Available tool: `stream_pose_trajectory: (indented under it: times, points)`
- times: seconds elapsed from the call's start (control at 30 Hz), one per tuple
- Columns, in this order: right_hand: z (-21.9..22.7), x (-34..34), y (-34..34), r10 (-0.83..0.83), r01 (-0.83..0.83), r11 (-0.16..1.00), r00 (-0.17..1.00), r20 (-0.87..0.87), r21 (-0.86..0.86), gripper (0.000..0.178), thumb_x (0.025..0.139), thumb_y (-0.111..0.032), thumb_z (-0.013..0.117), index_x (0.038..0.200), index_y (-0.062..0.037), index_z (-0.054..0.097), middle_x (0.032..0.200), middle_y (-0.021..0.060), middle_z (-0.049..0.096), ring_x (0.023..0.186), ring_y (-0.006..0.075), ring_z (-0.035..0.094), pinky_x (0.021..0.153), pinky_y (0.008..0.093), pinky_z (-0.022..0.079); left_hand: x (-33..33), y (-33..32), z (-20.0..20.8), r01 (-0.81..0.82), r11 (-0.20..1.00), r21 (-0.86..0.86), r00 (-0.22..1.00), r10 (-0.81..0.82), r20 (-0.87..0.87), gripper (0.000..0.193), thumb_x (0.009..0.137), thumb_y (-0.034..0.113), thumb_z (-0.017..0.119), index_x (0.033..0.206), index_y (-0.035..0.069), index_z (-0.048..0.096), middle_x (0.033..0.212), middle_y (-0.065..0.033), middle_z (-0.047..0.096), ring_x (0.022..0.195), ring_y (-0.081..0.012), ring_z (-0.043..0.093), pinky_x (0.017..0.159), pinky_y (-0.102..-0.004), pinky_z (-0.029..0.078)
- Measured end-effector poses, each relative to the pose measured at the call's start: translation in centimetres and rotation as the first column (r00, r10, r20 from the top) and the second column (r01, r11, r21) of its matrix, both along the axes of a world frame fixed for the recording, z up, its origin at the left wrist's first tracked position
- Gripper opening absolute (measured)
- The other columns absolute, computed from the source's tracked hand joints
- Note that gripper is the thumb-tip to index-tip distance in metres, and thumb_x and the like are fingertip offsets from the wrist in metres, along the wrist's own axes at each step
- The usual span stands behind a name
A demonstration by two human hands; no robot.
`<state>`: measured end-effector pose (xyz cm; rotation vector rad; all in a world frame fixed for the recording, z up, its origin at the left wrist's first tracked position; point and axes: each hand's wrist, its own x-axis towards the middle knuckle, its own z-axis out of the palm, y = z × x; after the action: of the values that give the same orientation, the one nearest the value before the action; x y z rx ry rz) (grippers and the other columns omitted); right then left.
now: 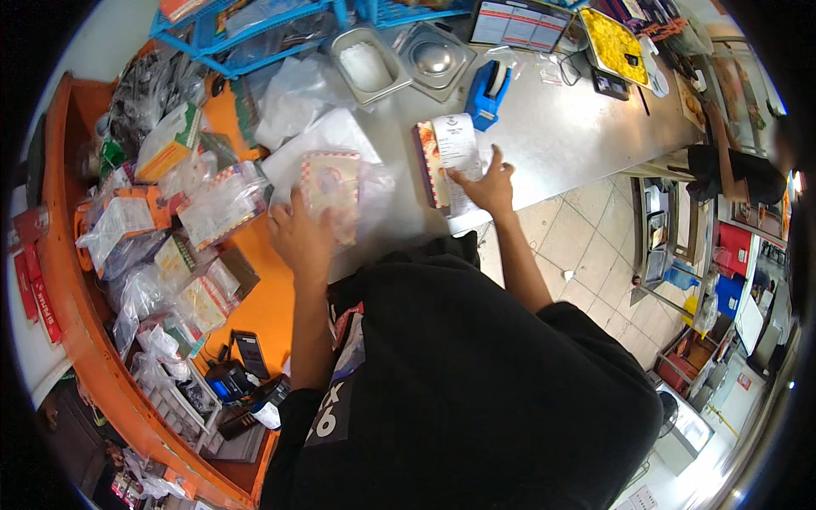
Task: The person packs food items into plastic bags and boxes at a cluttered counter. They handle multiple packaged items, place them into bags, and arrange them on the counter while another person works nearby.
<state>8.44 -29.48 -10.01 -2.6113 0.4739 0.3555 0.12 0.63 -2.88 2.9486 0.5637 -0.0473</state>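
A food box (336,183) with a checkered edge lies in clear plastic on the metal counter; it looks blurred. My left hand (303,236) rests at its near left side, fingers spread against the plastic. To the right is a second food box (432,166), with a white printed receipt (457,149) over its right part. My right hand (490,185) is open at that receipt's right edge, its fingers apart and one fingertip touching the paper. Whether any left fingers reach under the first box is hidden.
A blue tape dispenser (490,95) stands behind the second box. Farther back are metal pans (370,64), a screen (520,24) and a tray of yellow food (616,47). Bagged boxes (223,204) crowd the orange counter (263,293) at left. Another person (735,170) stands far right.
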Motion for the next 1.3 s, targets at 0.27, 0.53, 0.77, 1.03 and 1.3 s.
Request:
stream_pose_trajectory:
  times: [0.27, 0.53, 0.77, 1.03, 1.3]
  points:
    - [5.8, 5.8, 6.8, 0.388, -0.423, 0.905, 0.863, 0.323, 0.044, 0.04, 0.089, -0.025, 0.064, 0.121, -0.0008, 0.06, 0.106, 0.0224, 0.066, 0.095, 0.0383, 0.067, 0.082, 0.0454, 0.054, -6.8, 1.3, 3.9, -0.066, 0.9, -0.43, 0.892, 0.247, 0.378, 0.013, 0.086, -0.001, 0.062, 0.098, -0.002, 0.067, 0.087, -0.0164, 0.066, 0.075, -0.0254, 0.066, 0.073, -0.033, 0.051]
    - [-1.4, 20.2, 30.1, 0.731, -0.739, 0.672, 0.649, 0.211, -0.05, 0.029, 0.087, -0.022, 0.064, 0.105, 0.0005, 0.068, 0.111, 0.0261, 0.067, 0.097, 0.0414, 0.067, 0.085, 0.0466, 0.055, -8.9, -1.6, -0.6, -0.093, 0.295, -0.951, 0.689, 0.709, 0.153, 0.008, 0.088, -0.003, 0.058, 0.095, 0.0, 0.059, 0.084, -0.0008, 0.059, 0.076, -0.0083, 0.056, 0.069, -0.0229, 0.045]
    - [0.7, 23.3, 29.4, 0.79, -0.83, 0.555, 0.545, 0.281, 0.052, 0.038, 0.074, -0.036, 0.08, 0.1, -0.0096, 0.074, 0.113, 0.0186, 0.068, 0.101, 0.0375, 0.067, 0.086, 0.0428, 0.055, -8.9, -1.8, -0.7, -0.045, 0.194, -0.98, 0.585, 0.8, 0.131, 0.013, 0.09, 0.001, 0.057, 0.103, 0.0, 0.06, 0.089, -0.0043, 0.064, 0.082, -0.0123, 0.061, 0.076, -0.0243, 0.048]
    - [20.2, 15.8, 22.1, 0.329, -0.671, -0.07, 0.683, 0.652, 0.738, 0.017, 0.088, -0.02, 0.073, 0.094, -0.0044, 0.07, 0.093, 0.0062, 0.069, 0.079, 0.0155, 0.067, 0.072, 0.0298, 0.055, -10.6, -0.5, -6.8, -0.018, 0.053, -0.998, 0.462, 0.886, 0.039, 0.011, 0.081, -0.001, 0.059, 0.092, -0.001, 0.062, 0.086, -0.0036, 0.062, 0.08, -0.0132, 0.06, 0.075, -0.0288, 0.049]
    - [8.5, 4.9, 21.9, 0.817, -0.219, -0.029, 0.557, 0.149, 0.975, 0.026, 0.087, -0.024, 0.075, 0.103, -0.0055, 0.067, 0.088, 0.0003, 0.067, 0.072, 0.0106, 0.06, 0.064, 0.0292, 0.05, -6.5, 0.6, -3.0, 0.358, -0.033, -0.933, 0.326, 0.941, 0.092, 0.026, 0.09, -0.001, 0.053, 0.116, 0.006, 0.056, 0.108, -0.0068, 0.062, 0.095, -0.0181, 0.062, 0.077, -0.032, 0.051]
